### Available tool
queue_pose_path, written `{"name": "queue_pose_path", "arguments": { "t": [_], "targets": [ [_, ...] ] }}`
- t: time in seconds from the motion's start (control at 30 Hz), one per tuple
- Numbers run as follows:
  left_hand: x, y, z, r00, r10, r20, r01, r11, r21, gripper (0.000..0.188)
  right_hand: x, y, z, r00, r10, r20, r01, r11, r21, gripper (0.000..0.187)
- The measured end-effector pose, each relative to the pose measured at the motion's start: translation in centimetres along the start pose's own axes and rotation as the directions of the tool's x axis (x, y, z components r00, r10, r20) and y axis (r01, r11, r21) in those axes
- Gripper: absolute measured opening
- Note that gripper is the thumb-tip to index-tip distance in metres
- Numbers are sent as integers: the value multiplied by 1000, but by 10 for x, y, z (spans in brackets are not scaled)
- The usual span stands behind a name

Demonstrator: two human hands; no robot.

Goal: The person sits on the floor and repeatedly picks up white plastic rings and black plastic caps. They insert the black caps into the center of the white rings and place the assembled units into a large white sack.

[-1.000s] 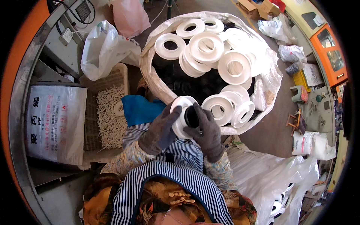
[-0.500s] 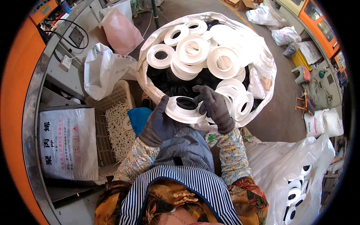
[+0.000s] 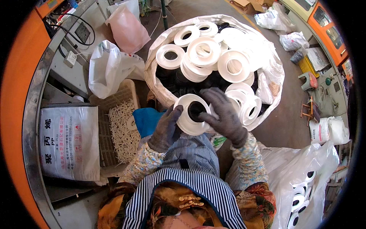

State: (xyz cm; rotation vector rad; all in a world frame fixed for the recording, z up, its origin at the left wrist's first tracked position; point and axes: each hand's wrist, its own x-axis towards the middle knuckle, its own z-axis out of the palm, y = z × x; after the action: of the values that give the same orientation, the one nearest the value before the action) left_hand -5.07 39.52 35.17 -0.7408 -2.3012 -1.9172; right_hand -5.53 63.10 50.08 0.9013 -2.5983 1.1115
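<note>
My left hand (image 3: 166, 129), in a dark grey glove, grips the left edge of a white plastic flanged ring (image 3: 193, 129) held above my lap. A black ring (image 3: 196, 110) sits in the ring's central opening. My right hand (image 3: 225, 116), gloved too, has its thumb at the black ring's right edge; its other fingers curve over the far right side. Just beyond my hands stands a large white woven sack (image 3: 151, 68), its mouth rolled open. Several more white flanged rings (image 3: 233, 66) lie in it on top of a heap of black rings (image 3: 179, 81).
On the left, a crate (image 3: 131, 90) holds thin white sticks (image 3: 122, 131), with a blue cloth (image 3: 148, 121) beside it. A printed sack (image 3: 70, 143) lies farther left. A clear plastic bag (image 3: 282, 168) at lower right contains several white-and-black rings. A small stool (image 3: 309, 81) stands at right.
The white ring has tipped up to face me more and shifted slightly right. My right hand has moved right and its thumb now lies against the black ring.
</note>
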Motion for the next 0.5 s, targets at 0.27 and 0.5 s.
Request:
{"name": "queue_pose_path", "arguments": {
  "t": [0.27, 0.5],
  "targets": [
    [10, 41, -1, 985, -148, -84, 123, 960, -251, 52, 7, 7, 15, 997, -50, -57, 48, 998, -34, 33],
    [12, 55, -6, 941, 338, -33, -318, 910, 264, 78, -1, -4, 15, 984, 121, -131, -89, 970, 224, 55]
  ]
}}
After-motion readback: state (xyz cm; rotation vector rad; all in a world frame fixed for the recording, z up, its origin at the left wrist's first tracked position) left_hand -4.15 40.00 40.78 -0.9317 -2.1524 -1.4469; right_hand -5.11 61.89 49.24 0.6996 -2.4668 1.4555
